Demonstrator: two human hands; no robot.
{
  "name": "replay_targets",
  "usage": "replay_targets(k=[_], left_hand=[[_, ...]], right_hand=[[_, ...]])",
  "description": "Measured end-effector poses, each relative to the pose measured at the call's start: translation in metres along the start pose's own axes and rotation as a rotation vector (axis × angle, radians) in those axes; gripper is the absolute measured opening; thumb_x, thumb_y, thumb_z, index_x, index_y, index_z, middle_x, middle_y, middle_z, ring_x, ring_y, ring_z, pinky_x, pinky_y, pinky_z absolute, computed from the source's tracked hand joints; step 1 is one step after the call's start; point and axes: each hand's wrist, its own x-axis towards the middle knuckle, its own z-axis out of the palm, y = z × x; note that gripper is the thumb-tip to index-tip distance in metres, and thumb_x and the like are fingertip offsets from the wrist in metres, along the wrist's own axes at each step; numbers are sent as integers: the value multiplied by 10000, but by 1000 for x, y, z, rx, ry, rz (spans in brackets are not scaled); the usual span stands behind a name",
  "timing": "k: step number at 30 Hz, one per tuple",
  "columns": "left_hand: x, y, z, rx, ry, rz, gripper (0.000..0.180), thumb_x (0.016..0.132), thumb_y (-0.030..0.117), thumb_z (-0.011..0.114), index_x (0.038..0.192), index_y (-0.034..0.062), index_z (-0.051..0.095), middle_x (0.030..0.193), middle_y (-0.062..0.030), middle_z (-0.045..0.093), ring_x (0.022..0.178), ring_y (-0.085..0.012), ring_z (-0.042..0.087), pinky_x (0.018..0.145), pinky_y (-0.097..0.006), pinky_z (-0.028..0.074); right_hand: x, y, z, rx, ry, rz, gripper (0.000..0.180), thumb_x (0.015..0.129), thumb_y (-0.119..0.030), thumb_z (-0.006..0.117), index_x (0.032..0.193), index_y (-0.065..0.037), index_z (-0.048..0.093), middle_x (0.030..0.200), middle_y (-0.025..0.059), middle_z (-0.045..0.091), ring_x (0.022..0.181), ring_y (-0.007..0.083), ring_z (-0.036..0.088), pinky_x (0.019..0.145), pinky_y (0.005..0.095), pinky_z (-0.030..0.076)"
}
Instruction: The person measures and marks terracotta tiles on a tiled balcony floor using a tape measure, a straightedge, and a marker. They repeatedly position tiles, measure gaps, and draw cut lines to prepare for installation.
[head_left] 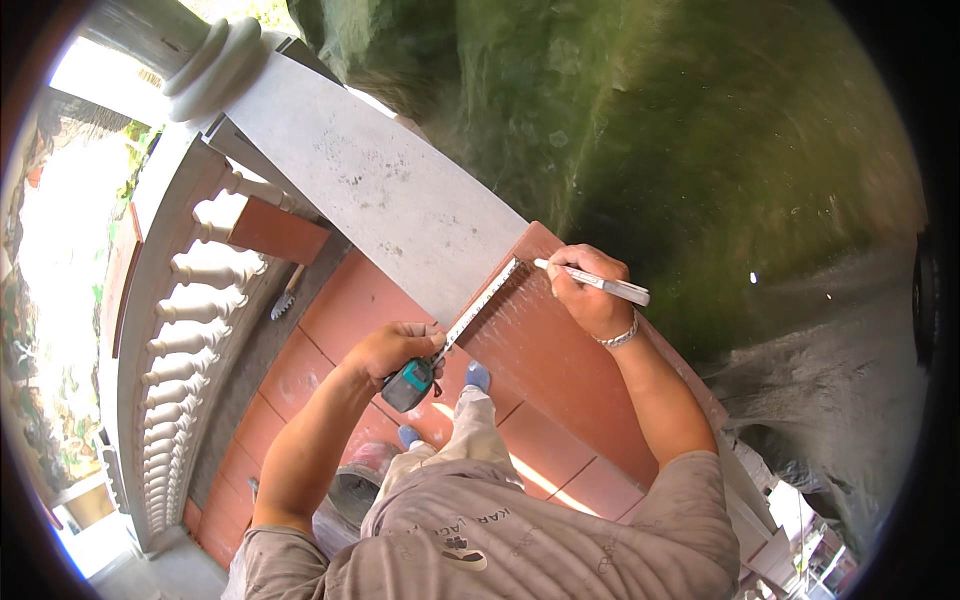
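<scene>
My left hand [395,347] grips a teal and black tape measure case [410,383], with its blade [482,309] pulled out along the edge of a red-brown tile [560,370]. The tile rests tilted on a grey concrete ledge [380,190]. At the tile's upper corner, my right hand [588,295] holds a white marker [600,284] with its tip close to the far end of the blade. A metal bracelet sits on that wrist.
A white balustrade [190,330] runs along the left, with a column base [215,65] at the top. Red floor tiles [330,330] lie below. A trowel [286,295] and a spare tile [278,230] lie by the railing. A bucket [352,490] stands by my feet.
</scene>
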Motion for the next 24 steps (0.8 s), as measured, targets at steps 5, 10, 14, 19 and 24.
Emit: replay_targets(k=[5, 10, 14, 19, 24], left_hand=[[-2, -5, 1, -22, -19, 55, 179, 968, 195, 639, 984, 17, 647, 816, -75, 658, 697, -180, 663, 651, -328, 573], [-17, -36, 8, -42, -2, 119, 183, 981, 215, 629, 1011, 38, 668, 866, -45, 665, 713, -143, 648, 656, -288, 548], [-39, -69, 7, -97, -126, 108, 202, 981, 206, 626, 1056, 27, 680, 871, -42, 687, 785, -123, 642, 712, -269, 526], [-58, -112, 1, -18, -171, 227, 189, 967, 165, 626, 1063, 9, 674, 876, -51, 693, 786, -124, 641, 713, -265, 521], [-51, -142, -6, 4, -182, 226, 182, 926, 202, 702, 975, 32, 657, 842, -81, 673, 738, -189, 675, 670, -290, 536]], right_hand=[[-19, -22, -29, 125, 174, 51, 93, 910, -28, 656, 982, 27, 675, 831, 84, 700, 695, 117, 654, 624, 277, 533], [-72, -40, -64, -34, 192, 77, 158, 957, -40, 630, 1096, 34, 639, 892, 102, 708, 777, 164, 676, 719, 286, 560], [-138, -57, -103, -379, 198, 118, 257, 927, -64, 683, 1163, 11, 616, 967, 114, 714, 840, 189, 695, 786, 317, 564], [-236, -85, -137, -560, 407, 442, 329, 899, -70, 717, 1205, -19, 607, 1065, 129, 709, 978, 232, 692, 860, 342, 545], [-337, -121, -179, -857, 354, 627, 485, 792, -214, 844, 1173, -47, 593, 1097, 183, 683, 1027, 358, 655, 886, 411, 508]])
